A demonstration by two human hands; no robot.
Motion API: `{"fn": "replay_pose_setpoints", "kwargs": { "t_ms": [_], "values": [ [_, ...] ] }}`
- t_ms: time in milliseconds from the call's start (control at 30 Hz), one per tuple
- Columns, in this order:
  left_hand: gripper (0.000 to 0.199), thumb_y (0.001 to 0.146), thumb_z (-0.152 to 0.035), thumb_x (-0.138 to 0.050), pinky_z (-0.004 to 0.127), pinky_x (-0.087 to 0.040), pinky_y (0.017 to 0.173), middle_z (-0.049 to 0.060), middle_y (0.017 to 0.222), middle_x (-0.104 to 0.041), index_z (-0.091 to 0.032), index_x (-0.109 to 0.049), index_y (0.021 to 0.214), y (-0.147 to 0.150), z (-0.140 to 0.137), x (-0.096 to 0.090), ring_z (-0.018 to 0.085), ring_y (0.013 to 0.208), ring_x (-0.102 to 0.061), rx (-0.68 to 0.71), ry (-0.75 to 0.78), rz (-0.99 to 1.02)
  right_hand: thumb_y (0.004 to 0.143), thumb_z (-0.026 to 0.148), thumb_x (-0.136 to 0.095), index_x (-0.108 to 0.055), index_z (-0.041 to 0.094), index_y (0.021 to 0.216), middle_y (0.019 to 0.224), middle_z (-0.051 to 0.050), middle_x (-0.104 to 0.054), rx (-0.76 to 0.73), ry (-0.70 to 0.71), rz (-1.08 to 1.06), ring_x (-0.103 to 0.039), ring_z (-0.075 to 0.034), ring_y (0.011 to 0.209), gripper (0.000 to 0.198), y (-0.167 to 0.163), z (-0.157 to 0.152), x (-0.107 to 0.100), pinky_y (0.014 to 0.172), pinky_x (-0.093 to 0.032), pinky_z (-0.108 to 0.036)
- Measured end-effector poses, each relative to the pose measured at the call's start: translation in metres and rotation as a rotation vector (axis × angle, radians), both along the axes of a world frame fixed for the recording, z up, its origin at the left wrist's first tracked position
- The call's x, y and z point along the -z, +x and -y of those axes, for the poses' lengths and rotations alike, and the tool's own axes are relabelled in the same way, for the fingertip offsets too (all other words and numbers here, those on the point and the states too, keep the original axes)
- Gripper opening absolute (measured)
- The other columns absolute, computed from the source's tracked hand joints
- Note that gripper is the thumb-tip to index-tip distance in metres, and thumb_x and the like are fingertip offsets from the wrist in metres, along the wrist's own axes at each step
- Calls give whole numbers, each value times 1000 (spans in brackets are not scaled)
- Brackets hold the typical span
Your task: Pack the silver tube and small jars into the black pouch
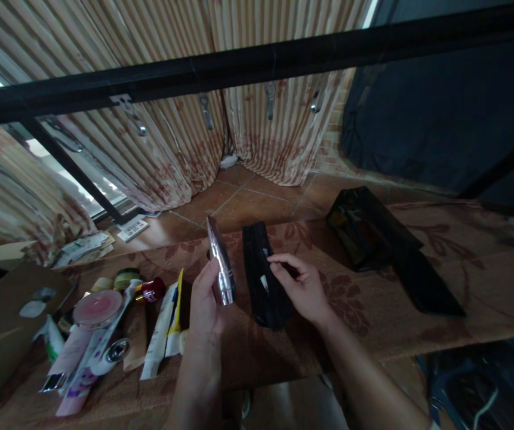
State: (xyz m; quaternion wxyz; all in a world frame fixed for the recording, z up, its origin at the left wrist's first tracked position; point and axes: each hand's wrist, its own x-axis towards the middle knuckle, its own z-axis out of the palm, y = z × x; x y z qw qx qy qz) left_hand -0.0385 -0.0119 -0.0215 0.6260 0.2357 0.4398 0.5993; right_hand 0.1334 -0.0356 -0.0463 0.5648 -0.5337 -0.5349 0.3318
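A shiny silver squeeze tube (221, 263) is gripped in my left hand (205, 298), its cap end pointing down and its flat end up. Right of it, a long black pouch (261, 304) lies on the cloth with its top parted, and something small and white (264, 282) shows inside. My right hand (299, 283) is at the pouch's right edge, thumb and forefinger pinched on the rim. The pouch's deeper inside is too dark to make out.
Left on the patterned cloth (350, 304) lie several cosmetics, among them a pink round container (98, 309), a red-capped jar (151, 289) and a yellow-and-white tube (175, 316). A cardboard box (15, 322) borders them. A dark open case (359, 233) stands right; a black rail (239, 65) crosses beyond.
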Motion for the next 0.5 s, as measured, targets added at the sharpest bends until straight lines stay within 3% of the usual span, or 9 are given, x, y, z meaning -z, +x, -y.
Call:
{"fn": "replay_pose_setpoints", "kwargs": {
  "t_ms": [167,300,500],
  "values": [
    [33,64,-40,-82,20,-39,50,-4,65,-62,-17,-67,82,-1,1,2,8,52,-53,12,-6,-107,88,36,-61,-74,23,94,84,-2,-72,-8,12,21,-64,-16,73,19,-1,-2,0,68,-49,-27],
    [38,60,-39,-85,19,-41,53,-5,62,-60,-17,-63,82,4,3,0,9,54,-56,8,29,-184,88,35,-61,-74,23,93,82,-1,-72,-2,5,19,-64,-15,70,19,-1,-1,-1,65,-48,-26],
    [35,66,-39,-82,20,-41,52,-5,63,-60,-19,-59,84,7,2,11,9,52,-55,17,132,-370,88,35,-61,-74,23,94,84,-2,-73,0,9,32,-65,-16,73,19,-1,-1,-1,67,-49,-26]
  ]
}}
